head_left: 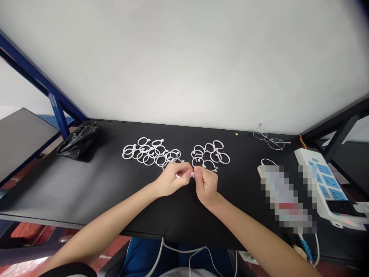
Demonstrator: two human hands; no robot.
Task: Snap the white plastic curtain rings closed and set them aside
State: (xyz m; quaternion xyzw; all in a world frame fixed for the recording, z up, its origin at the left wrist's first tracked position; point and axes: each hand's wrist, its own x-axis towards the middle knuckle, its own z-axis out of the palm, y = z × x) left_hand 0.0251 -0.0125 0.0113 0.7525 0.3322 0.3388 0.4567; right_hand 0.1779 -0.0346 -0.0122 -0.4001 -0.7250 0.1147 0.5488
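Observation:
My left hand (172, 180) and my right hand (205, 184) meet over the middle of the black table (86, 184). Together they pinch one small white plastic ring (184, 175) between their fingertips. Just beyond the hands lie two heaps of the same white rings: a larger pile (151, 153) to the left and a smaller pile (210, 154) to the right. Much of the held ring is hidden by my fingers.
A crumpled black plastic bag (78, 141) sits at the table's left back. A pair of glasses (269, 140) lies at the right back. A white and blue power strip (325, 184) and a blurred flat object (285, 198) occupy the right side. A white wall stands behind.

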